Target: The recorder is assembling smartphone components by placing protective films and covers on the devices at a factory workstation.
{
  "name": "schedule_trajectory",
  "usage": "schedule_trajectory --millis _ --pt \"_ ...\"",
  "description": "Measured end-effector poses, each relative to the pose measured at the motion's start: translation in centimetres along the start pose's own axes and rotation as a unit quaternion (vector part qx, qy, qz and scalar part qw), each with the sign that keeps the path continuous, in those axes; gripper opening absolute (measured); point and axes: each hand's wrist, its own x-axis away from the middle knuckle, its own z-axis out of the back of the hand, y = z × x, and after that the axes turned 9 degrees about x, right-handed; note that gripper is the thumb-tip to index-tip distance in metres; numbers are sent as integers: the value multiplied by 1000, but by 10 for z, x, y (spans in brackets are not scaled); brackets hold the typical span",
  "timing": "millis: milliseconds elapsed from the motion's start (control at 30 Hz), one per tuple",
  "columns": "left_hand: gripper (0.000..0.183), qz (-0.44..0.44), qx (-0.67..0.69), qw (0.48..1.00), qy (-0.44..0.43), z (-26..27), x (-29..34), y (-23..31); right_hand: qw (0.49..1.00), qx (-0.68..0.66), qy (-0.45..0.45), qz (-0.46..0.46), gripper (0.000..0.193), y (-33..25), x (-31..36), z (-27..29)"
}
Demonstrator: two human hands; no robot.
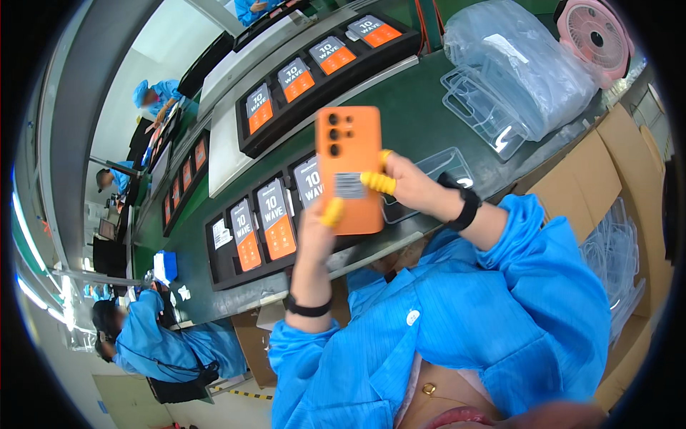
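An orange smartphone (359, 143) is raised upright over the bench, its back and dark round camera lenses in view. A striped, barcode-like label (349, 186) sits on its back. My left hand (316, 229) grips the phone's lower left edge, yellow finger covers on its fingertips. From the right side my right hand (411, 187) also holds it, with yellow-covered fingers lying over the back beside the label. Behind the phone, a black tray (220, 266) carries several phones with grey and orange fronts; the phone partly hides it. A clear plastic blister shell (450, 166) lies behind my right hand.
A second black tray of phones (250, 149) stands farther back on the line. Bagged clear shells (522, 68) and a pink fan (597, 36) are at the far right. An open cardboard box (572, 179) stands at right. A co-worker (153, 332) sits at left.
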Motion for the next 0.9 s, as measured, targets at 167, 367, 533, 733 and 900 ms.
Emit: schedule_trajectory --millis 167,367,533,733,900 --pt "66 -149 -533 828 -90 -40 -7 -4 969 199 124 82 20 -33 16 58" --pt "92 -106 -614 765 -165 -45 -11 -21 863 436 -144 210 19 -31 42 93" --pt "89 -95 -557 810 -160 -51 -11 -13 847 496 -170 82 52 -6 48 88" --pt "87 -183 -385 900 -91 -43 10 -5 860 458 -222 26 92 -13 24 82" --pt "100 -233 -355 897 -119 -33 24 18 885 430 -120 130 91 -18 30 61"
